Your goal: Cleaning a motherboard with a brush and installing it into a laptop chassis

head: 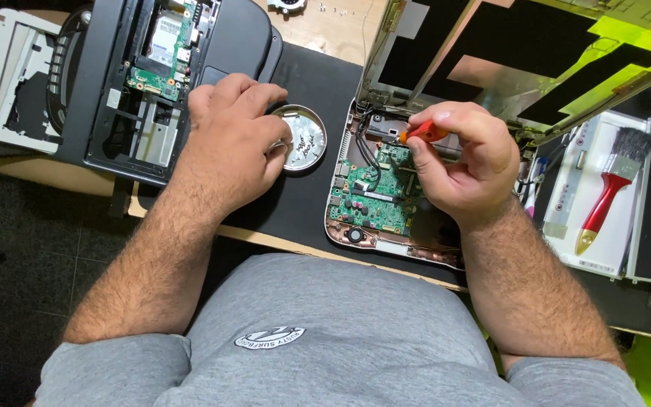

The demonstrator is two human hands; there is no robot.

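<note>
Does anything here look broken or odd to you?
Nothing looks spilled. Two laptops lie opened up: the small laptop under the right hand shows its bare green board, and the black laptop near the left hand lacks its cover.

Far right, I see the opened laptop's screen panel (pixel 536 60) lying back-up, tilted, silvery with black strips and yellow-green patches. On the far left, inside the dark open laptop base, I spot a small pale rectangular label (pixel 166 41) on the green board. At the right edge, under the red-handled brush, there's a long white label strip (pixel 566 197) with red print. No packages or signs that I can make out.
</note>
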